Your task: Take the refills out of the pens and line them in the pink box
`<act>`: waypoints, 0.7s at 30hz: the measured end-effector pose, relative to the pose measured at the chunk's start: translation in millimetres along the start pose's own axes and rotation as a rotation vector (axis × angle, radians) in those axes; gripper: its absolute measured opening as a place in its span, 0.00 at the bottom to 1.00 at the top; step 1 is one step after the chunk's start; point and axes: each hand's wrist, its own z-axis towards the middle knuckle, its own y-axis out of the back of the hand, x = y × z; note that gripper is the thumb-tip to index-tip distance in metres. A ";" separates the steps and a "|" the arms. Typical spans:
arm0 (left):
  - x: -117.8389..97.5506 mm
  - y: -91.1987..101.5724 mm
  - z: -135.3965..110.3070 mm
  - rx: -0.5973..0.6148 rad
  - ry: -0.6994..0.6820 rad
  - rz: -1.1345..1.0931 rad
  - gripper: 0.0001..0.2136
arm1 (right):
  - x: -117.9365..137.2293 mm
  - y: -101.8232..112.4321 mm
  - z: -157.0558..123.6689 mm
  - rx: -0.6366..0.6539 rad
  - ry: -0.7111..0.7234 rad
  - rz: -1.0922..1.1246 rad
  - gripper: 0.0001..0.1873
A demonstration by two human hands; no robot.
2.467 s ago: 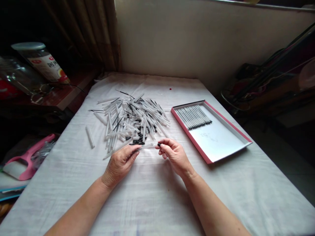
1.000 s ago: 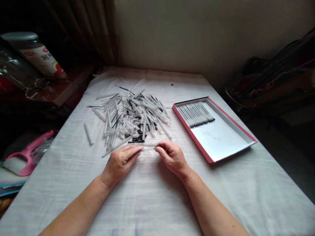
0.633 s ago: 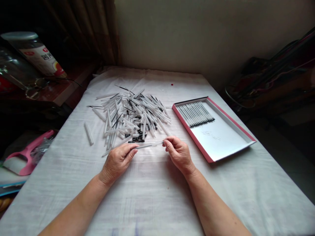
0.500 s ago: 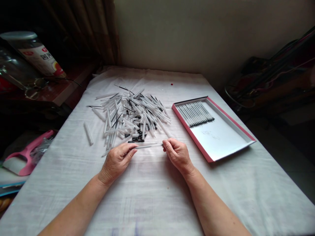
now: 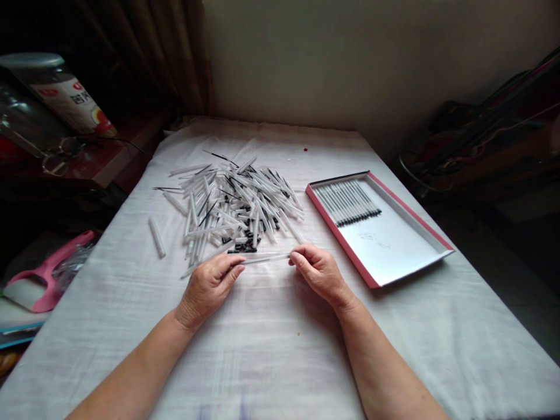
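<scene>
Both my hands pinch one clear pen tube (image 5: pixel 265 258) held level just above the white cloth. My left hand (image 5: pixel 210 286) grips its left end and my right hand (image 5: pixel 317 271) grips its right end between thumb and fingers. Just beyond them lies a loose pile of clear tubes, thin refills and small black caps (image 5: pixel 231 210). To the right sits a pink-edged white tray (image 5: pixel 394 251) with a row of finished pens (image 5: pixel 347 204) lined up at its far end.
A white cloth covers the table (image 5: pixel 271 350). One stray tube (image 5: pixel 156 237) lies left of the pile. A pink-handled tool (image 5: pixel 41 280) lies off the table's left edge, below a jar (image 5: pixel 65 96) on a dark shelf. Clutter fills the right side.
My right hand, which held a small black cap beside the tube's right end, closed on that end, then slid a little to the right. My left hand has stayed on the tube's left end.
</scene>
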 end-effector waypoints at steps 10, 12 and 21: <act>1.3 -1.4 -0.9 0.014 0.019 -0.012 0.08 | -0.4 3.9 0.7 0.031 -0.028 0.020 0.10; 1.1 -1.3 -0.6 0.016 0.025 -0.018 0.08 | -0.9 4.2 0.7 0.035 -0.031 0.033 0.10; 0.8 -0.9 -1.2 0.015 0.026 -0.019 0.08 | -2.0 5.5 0.8 0.070 -0.037 0.060 0.09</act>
